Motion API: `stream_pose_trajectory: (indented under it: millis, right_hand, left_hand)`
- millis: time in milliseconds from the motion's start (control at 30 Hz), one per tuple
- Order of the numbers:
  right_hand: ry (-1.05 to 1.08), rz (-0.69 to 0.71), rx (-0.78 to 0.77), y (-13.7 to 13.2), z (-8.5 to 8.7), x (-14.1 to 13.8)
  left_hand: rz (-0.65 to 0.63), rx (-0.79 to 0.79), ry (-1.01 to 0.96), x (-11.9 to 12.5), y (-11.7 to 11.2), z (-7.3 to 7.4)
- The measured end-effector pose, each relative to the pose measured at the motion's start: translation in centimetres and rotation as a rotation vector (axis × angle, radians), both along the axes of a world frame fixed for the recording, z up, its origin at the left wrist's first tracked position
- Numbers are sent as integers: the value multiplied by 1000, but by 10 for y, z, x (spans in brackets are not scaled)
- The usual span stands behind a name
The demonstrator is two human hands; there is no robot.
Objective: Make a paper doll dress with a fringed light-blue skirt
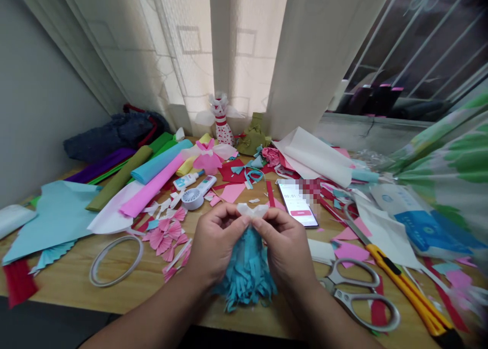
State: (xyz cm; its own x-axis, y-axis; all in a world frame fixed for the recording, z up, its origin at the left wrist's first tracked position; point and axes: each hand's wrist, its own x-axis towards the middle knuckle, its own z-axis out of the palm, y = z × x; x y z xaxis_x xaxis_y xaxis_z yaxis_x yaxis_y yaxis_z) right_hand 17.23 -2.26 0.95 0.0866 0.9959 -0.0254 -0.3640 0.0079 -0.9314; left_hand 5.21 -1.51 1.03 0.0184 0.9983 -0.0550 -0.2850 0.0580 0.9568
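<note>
- Left hand (215,242) and right hand (284,247) meet over the counter (72,285), their fingertips pinching a white paper (251,210) between them
- A blue fringe (247,270) hangs just under the white paper, between the two hands and touching both
- Scissors (358,288) lie near the right hand, with a knife (404,283) just beyond them
- A phone (299,204) lies just behind the right hand
- A tape ring (114,260) sits well left of the left hand
</note>
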Motion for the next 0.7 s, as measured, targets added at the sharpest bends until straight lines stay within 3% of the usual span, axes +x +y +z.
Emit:
stream_pose_trajectory:
  millis: [233,367,467,700]
  right_hand:
    - [104,1,-12,1,-4,0]
    - [118,93,9,1,-7,3]
    - [31,83,40,2,-6,5]
    - [-42,96,29,5,2,9]
  left_hand:
    - [-30,27,134,-1,1,3]
    - [8,-24,40,-3,4,5]
    - [14,-48,-57,-4,7,8]
    - [-114,-31,-75,-6,8,20]
